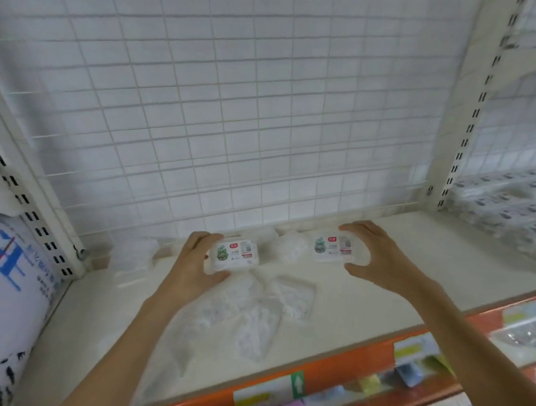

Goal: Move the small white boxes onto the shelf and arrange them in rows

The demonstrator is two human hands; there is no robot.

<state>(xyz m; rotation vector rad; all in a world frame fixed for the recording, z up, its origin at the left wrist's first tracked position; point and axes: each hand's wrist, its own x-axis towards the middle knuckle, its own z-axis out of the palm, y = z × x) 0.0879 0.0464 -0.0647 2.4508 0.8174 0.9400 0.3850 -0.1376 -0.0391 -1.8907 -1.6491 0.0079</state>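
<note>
Two small white boxes with green and red labels are held over the cream shelf [377,290] near its back. My left hand [190,267] grips the left box [237,255], thumb below and fingers over its top. The right box [335,249] is pinched the same way by my right hand [375,255]. Both boxes face me with their labels upright, about a hand's width apart. Whether they touch the shelf surface cannot be told.
A white wire grid [253,108] backs the shelf. A large white bag with blue print [10,300] stands at the left. Patterned packs [514,211] fill the neighbouring bay at right. An orange price rail [273,389] runs along the front edge.
</note>
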